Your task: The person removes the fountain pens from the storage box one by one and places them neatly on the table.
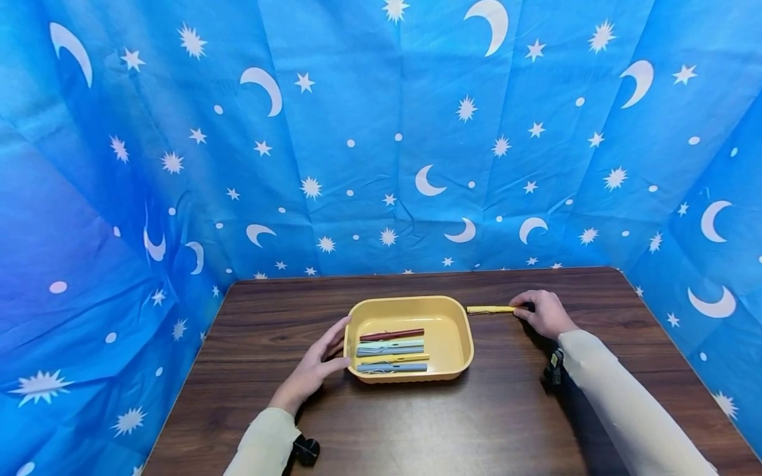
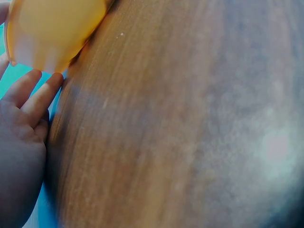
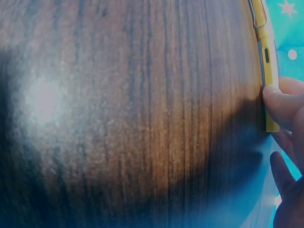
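Note:
A yellow plastic tray (image 1: 450, 344) stands on the table with several capped pens lying side by side in its left part. Among them are a dark red pen (image 1: 393, 335), a pale green one, a yellow pen (image 1: 395, 359) and a grey-blue pen (image 1: 393, 368). My left hand (image 1: 309, 370) rests against the tray's left end, fingers and thumb spread and fairly straight along the wall. To the right of the tray, my right hand (image 1: 544, 314) pinches the right end of another yellow fountain pen (image 3: 268, 64), which has a wire clip and a small oval window.
The dark wood-grain table (image 1: 506, 423) ends at the back against a blue curtain (image 1: 369, 132) with white moons and stars, which also hangs at both sides. A black camera (image 1: 555, 367) is strapped at the right wrist, another (image 1: 306, 451) at the left.

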A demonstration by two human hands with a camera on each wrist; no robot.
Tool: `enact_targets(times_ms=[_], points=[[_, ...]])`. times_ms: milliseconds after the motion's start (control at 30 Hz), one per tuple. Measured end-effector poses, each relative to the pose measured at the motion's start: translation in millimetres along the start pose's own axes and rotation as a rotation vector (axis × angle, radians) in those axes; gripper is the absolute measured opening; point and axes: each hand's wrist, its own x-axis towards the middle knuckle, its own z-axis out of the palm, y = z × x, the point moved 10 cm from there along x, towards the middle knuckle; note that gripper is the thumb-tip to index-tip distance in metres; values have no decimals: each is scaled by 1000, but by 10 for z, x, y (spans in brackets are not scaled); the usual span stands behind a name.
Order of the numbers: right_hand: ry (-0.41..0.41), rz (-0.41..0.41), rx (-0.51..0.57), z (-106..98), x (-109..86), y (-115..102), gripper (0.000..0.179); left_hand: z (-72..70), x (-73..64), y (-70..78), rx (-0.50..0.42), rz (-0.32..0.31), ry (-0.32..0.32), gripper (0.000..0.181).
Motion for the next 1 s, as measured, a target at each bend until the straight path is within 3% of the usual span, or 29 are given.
enact_targets(times_ms=[1000], points=[[0, 31, 8, 14, 19, 38, 16, 9, -16, 22, -7, -18, 1, 77]])
